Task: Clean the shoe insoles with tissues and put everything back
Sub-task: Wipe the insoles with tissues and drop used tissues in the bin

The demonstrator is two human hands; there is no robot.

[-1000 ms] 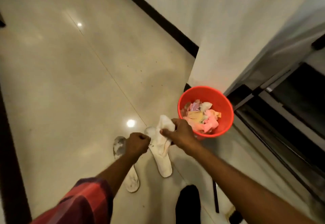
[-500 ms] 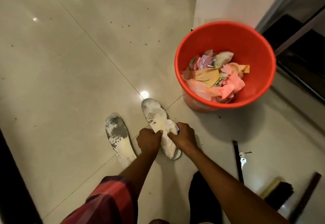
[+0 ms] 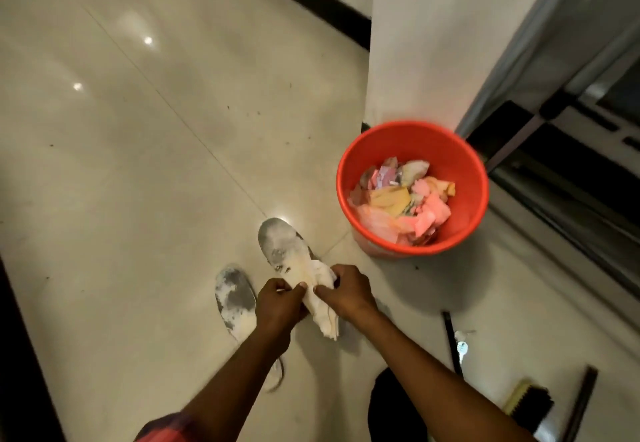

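Two dirty white insoles lie on the tiled floor. The left insole point(image 3: 232, 303) is partly hidden by my left forearm. The right insole point(image 3: 280, 244) shows grey stains at its toe end. Above its heel half, both my hands hold a crumpled white tissue point(image 3: 322, 297). My left hand point(image 3: 278, 304) pinches the tissue's left side with thumb and fingers. My right hand point(image 3: 346, 291) grips its right side.
A red bucket point(image 3: 474, 178) filled with pink and yellow scraps stands to the right by a white wall corner. A key point(image 3: 462, 346), a black rod point(image 3: 452, 341) and a brush point(image 3: 530, 403) lie at lower right. A dark door frame runs along the right.
The view dropped closer to the floor, then drew back a little. My hands brought the tissue down over the right insole and still hold it together there.
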